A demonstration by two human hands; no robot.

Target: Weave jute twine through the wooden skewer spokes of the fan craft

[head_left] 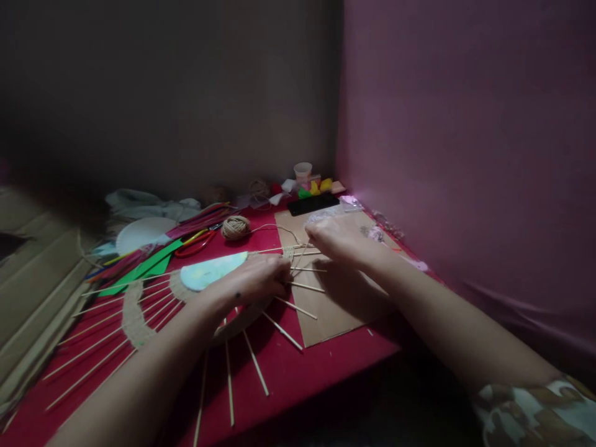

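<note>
A fan-shaped craft of thin wooden sticks (256, 363) lies spread on the red table. Its sticks radiate from a pale blue-green half disc (209, 270), and a woven twine band (134, 313) runs across them. My left hand (267, 276) is closed at the band's right end, its fingertips on the sticks and partly hidden. Raised just beyond it, my right hand (333, 239) pinches a strand of twine (302, 256) that stretches down to the sticks. Another length of twine leads toward the twine ball (236, 228) behind the half disc.
A brown board (316, 332) lies under the right sticks, with a black phone (313, 203) at its far end. Red-handled scissors (195, 244), green paper (144, 268) and a white plate (145, 234) sit left. A paper cup (303, 174) stands behind. Walls border the table; cardboard (41, 310) is left.
</note>
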